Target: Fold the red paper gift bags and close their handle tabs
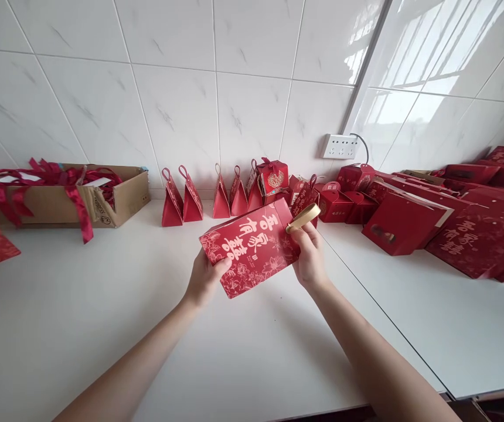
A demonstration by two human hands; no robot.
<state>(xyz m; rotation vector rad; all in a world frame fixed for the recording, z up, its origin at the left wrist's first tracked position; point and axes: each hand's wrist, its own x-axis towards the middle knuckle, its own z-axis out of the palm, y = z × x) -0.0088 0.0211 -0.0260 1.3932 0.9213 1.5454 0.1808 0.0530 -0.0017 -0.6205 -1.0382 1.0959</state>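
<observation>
Both hands hold a flat-sided red gift box tilted above the white table. Pale Chinese characters and flower patterns cover its front. My left hand grips the left end, thumb on the printed face and fingers behind. My right hand closes on the right end, beside a gold loop handle that sticks out there. The back of the box and most fingertips are hidden. Beyond it, small red triangular boxes with loops stand in a row along the wall.
A cardboard box of dark red ribbons stands at the left. Red gift bags crowd the right side, near small red boxes. A power strip is against the tiled wall. A seam divides the white table.
</observation>
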